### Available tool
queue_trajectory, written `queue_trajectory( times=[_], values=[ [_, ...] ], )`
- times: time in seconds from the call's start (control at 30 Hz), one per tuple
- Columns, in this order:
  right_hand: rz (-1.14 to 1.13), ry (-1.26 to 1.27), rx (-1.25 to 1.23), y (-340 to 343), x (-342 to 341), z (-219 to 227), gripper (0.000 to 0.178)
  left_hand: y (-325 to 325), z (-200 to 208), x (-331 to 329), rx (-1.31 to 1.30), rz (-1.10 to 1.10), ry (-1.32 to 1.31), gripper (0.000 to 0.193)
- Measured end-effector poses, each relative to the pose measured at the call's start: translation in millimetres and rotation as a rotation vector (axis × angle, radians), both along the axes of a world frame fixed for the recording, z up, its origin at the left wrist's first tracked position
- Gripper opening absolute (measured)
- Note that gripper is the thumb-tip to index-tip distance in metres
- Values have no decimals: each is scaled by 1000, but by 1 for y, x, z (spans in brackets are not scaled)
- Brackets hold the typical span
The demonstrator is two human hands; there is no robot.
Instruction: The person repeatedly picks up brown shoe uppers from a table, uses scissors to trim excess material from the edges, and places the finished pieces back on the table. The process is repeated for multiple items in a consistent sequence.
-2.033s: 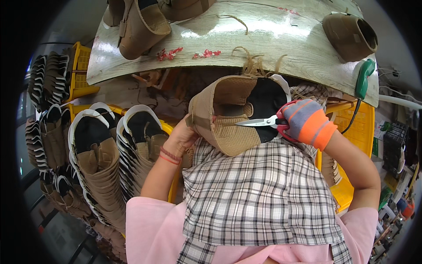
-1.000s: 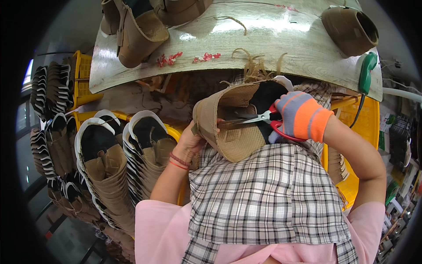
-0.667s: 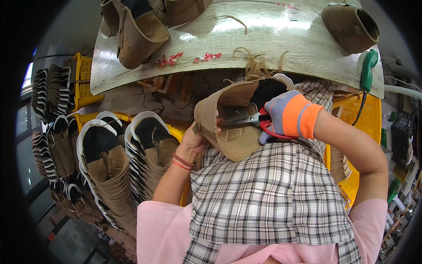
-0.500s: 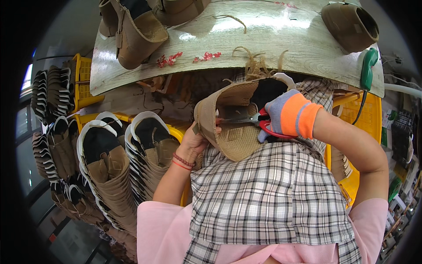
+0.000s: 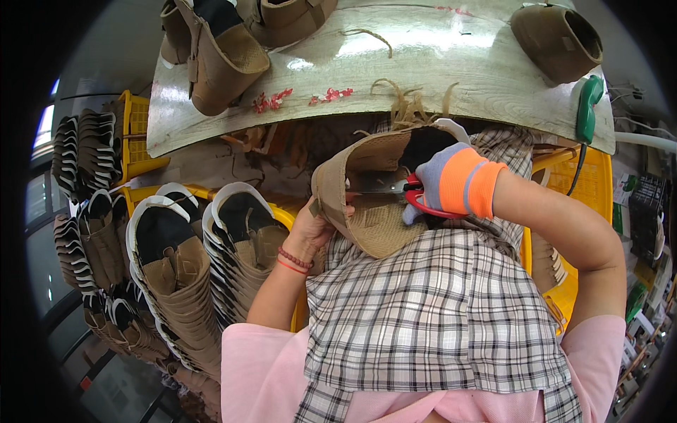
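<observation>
A tan shoe upper (image 5: 331, 187) with a woven lining and a dark insole part rests over my lap. My left hand (image 5: 312, 227), bare and with bead bracelets at the wrist, grips its left edge, with fingertips showing inside the opening. Red-handled scissors (image 5: 415, 194) are in my right hand (image 5: 446, 185), which wears a grey and orange glove. Their blades reach into the upper toward my left fingertips. Whether the blades touch the lining I cannot tell.
A wood-patterned table (image 5: 423, 70) lies ahead, bearing tan scraps (image 5: 409, 106), more uppers (image 5: 229, 67) and another upper (image 5: 557, 44) at right. A green handheld tool (image 5: 589, 109) hangs at its edge. Stacked uppers (image 5: 176, 275) stand at left near yellow crates (image 5: 137, 134).
My right hand and the scissors have moved slightly left, deeper into the upper. My left hand keeps its hold.
</observation>
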State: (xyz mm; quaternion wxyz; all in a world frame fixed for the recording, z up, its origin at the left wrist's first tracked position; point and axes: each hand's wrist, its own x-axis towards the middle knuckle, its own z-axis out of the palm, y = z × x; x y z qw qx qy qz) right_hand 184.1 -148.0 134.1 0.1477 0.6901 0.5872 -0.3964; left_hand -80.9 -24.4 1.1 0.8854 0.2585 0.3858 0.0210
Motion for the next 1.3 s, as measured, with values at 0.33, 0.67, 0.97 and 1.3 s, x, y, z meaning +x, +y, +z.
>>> queue_trajectory(
  times=[0.33,0.67,0.97,1.3],
  values=[
    [-173,476,-480,-2,62,-23,82,14,-6,37,302,158,-403,31],
    [-174,526,-488,29,55,-16,80,33,-26,47,121,271,-393,30],
    [-159,420,-438,39,49,-5,79,42,-22,47,98,190,-400,26],
    [-113,643,-177,-36,55,-22,69,22,-34,41,149,154,-278,15]
  ],
)
